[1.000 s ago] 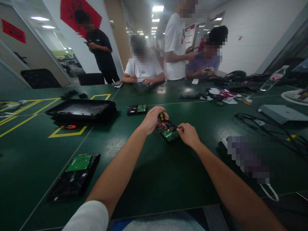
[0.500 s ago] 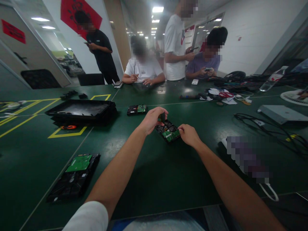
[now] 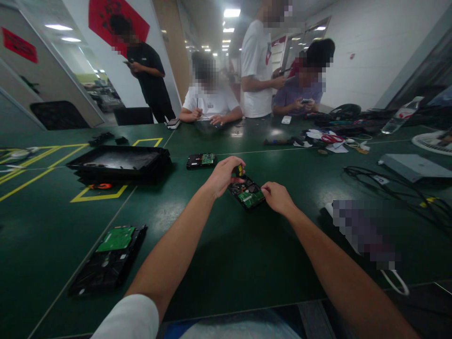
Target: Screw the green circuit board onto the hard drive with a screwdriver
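A hard drive with a green circuit board rests on the table between my hands, turned at an angle. Over its far left part, my left hand is closed around the black and yellow handle of a screwdriver; its tip is hidden behind my fingers and the drive. My right hand pinches the drive's right edge between thumb and fingers. A second hard drive lies farther back, left of my left hand. Nearer to me on the left is a larger drive in a black caddy, its green board facing up.
Stacked black trays stand at the left, with an orange-handled tool beside them. On the right are a phone-like object, black cables, a silver box and a bottle. Several people are across the table.
The screwdriver handle has turned in my left hand, so a yellow patch now shows where it looked dark. My right hand and the drive keep their place.
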`<action>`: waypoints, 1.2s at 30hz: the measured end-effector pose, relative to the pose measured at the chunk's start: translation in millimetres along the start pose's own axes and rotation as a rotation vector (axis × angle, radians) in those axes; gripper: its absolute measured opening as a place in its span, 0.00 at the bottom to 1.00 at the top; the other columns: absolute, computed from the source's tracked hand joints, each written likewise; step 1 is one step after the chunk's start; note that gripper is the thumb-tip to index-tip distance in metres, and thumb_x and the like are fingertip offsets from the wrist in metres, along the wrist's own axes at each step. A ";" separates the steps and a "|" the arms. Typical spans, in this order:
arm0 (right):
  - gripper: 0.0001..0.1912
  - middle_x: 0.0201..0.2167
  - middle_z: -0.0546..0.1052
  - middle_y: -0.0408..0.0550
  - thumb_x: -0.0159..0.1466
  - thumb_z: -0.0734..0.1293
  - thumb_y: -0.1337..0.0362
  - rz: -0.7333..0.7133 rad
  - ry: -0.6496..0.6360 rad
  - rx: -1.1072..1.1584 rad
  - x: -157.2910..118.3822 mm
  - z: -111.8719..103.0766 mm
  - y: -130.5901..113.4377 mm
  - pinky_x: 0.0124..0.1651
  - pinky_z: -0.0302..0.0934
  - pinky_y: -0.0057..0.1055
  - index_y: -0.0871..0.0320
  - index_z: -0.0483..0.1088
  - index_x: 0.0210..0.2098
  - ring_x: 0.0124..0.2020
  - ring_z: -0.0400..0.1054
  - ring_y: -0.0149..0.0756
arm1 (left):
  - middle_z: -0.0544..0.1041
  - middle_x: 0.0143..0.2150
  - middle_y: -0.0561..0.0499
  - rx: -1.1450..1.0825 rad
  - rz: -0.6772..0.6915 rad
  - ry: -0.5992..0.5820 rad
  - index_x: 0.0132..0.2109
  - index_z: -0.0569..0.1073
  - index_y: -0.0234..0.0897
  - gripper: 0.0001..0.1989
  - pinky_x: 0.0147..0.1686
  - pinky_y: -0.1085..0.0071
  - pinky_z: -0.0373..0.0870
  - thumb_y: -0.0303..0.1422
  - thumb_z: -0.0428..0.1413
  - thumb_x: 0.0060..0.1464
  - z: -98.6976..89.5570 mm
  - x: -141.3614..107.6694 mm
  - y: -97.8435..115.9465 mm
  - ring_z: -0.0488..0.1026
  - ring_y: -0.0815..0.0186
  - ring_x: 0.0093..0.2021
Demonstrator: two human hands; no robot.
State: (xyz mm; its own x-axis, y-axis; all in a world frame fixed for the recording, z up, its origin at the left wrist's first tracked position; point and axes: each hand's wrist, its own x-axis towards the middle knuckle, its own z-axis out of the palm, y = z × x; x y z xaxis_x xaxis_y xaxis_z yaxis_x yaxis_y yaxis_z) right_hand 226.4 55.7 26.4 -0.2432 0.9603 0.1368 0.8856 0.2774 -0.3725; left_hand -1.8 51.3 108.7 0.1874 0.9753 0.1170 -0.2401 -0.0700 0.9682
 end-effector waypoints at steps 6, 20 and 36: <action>0.09 0.45 0.81 0.52 0.72 0.64 0.65 0.005 0.003 -0.002 -0.3 -0.1 0.6 0.48 0.60 0.32 0.57 0.77 0.45 0.46 0.74 0.40 | 0.76 0.36 0.46 0.009 -0.025 -0.065 0.41 0.77 0.36 0.13 0.27 0.72 0.75 0.41 0.57 0.58 0.0 0.0 -2.0 0.75 0.63 0.37; 0.11 0.44 0.81 0.52 0.73 0.63 0.62 0.031 0.001 -0.033 -1.1 -1.0 -1.0 0.46 0.60 0.33 0.57 0.77 0.43 0.45 0.74 0.40 | 0.77 0.40 0.45 0.100 0.043 0.007 0.37 0.77 0.36 0.11 0.25 0.76 0.69 0.39 0.58 0.55 0.2 0.6 -0.9 0.75 0.63 0.40; 0.13 0.44 0.81 0.53 0.74 0.62 0.59 0.000 0.027 -0.131 -4.7 -2.6 -6.0 0.47 0.62 0.34 0.56 0.78 0.43 0.46 0.74 0.42 | 0.77 0.37 0.46 -0.016 -0.019 -0.020 0.39 0.75 0.36 0.11 0.28 0.71 0.75 0.40 0.58 0.57 -0.2 1.2 -2.6 0.76 0.61 0.38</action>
State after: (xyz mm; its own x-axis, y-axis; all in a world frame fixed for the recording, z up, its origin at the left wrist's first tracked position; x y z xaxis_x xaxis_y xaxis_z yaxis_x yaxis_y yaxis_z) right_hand 223.3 49.3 30.5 -0.2337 0.9587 0.1622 0.9302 0.2690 -0.2497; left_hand -1.2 52.7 106.3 0.2108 0.9721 0.1030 -0.2516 -0.0479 0.9667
